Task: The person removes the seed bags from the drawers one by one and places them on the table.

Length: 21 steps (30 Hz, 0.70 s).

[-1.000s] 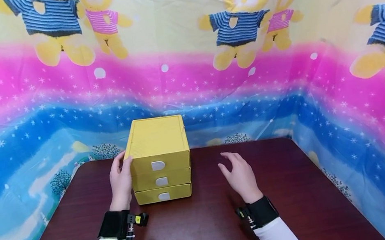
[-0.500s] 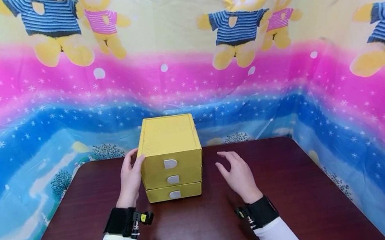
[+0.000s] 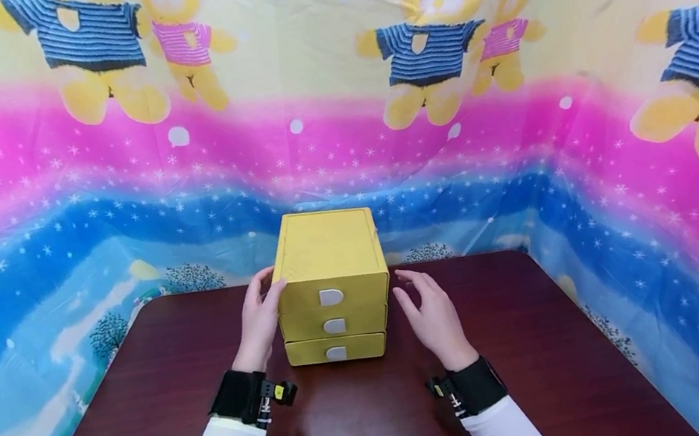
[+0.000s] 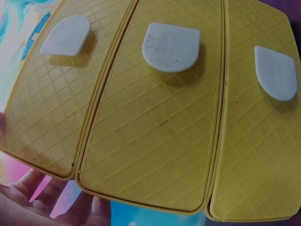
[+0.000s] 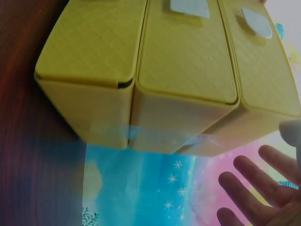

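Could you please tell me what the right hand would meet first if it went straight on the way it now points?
The right hand would probably meet the right side of the yellow drawer unit first, though the exact depth is hard to judge.

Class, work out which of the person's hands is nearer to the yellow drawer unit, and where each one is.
Left. The left hand touches the yellow drawer unit on its left side, near the top; the right hand is off its right side, close but apart.
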{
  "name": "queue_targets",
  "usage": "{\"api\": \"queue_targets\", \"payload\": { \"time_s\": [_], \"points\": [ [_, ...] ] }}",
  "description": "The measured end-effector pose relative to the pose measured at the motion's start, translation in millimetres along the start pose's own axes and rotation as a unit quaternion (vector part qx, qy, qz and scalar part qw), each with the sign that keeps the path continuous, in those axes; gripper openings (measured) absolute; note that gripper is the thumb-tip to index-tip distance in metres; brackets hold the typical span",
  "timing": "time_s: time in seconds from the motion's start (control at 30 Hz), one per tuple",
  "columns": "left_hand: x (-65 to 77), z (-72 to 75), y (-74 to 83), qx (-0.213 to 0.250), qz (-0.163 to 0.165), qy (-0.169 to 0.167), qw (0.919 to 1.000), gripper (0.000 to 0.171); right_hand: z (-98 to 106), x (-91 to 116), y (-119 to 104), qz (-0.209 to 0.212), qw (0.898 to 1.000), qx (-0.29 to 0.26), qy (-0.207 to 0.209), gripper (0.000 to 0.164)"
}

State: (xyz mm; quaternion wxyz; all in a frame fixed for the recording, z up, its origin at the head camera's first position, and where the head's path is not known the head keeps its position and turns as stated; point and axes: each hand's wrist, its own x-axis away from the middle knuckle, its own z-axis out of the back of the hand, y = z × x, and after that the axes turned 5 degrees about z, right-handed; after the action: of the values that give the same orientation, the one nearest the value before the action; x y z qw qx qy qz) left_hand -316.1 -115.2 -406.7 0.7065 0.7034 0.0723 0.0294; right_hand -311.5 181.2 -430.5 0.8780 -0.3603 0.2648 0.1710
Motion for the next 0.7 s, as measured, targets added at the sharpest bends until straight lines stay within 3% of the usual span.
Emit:
{"api": "queue_targets", "payload": {
  "time_s": [0.27, 0.7],
  "points": [
    [1.9, -10.9, 0.4, 0.010, 0.003, -0.007, 0.9999, 0.051, 0.2, -0.3, -2.8, 0.009, 0.999, -0.051, 0.011, 0.042],
    [1.2, -17.7, -3.1, 0.008, -0.002, -0.003, 1.0000, 0.049, -5.8, -1.1, 0.3, 0.016, 0.998, -0.057, 0.017, 0.045]
  ]
}}
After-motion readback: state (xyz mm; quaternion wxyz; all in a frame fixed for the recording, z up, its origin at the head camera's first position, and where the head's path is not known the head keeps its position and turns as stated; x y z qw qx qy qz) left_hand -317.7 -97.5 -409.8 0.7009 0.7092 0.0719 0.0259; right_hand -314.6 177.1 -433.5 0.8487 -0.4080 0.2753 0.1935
